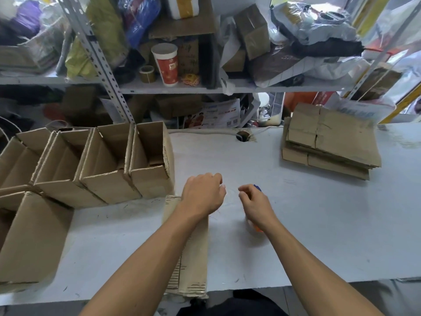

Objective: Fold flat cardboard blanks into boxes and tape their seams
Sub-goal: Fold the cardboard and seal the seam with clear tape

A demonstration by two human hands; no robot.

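Flat cardboard blank lies on the white worktop, under the left forearm, running from just behind the left hand back to the worktop's near edge, overhanging it a bit. Left hand hovers palm down over the blank's far end, fingers loosely curled, nothing in it as far as visible. Right hand just beside it, small gap between the two, fingers curled w/ thumb and forefinger tips close together; can't tell if they pinch anything (maybe tape end, too faint to say). Under the right wrist sits a tape roll, clear w/ an orange bit, mostly hidden by the hand. A blue thing peeks out past the right knuckles; can't tell what it is.

Left of the left hand: row of folded boxes, open tops up, standing side by side and touching, nearest one just beside the blank's far end. Another folded box nearer, at the worktop's left edge.

Far right, well apart from the right hand: stack of flat blanks near the worktop's back edge. Cable hole in the worktop straight ahead of the hands.

Behind the worktop: metal shelf w/ a red-and-white paper cup, a brown tape roll next to it, bags and more cartons.
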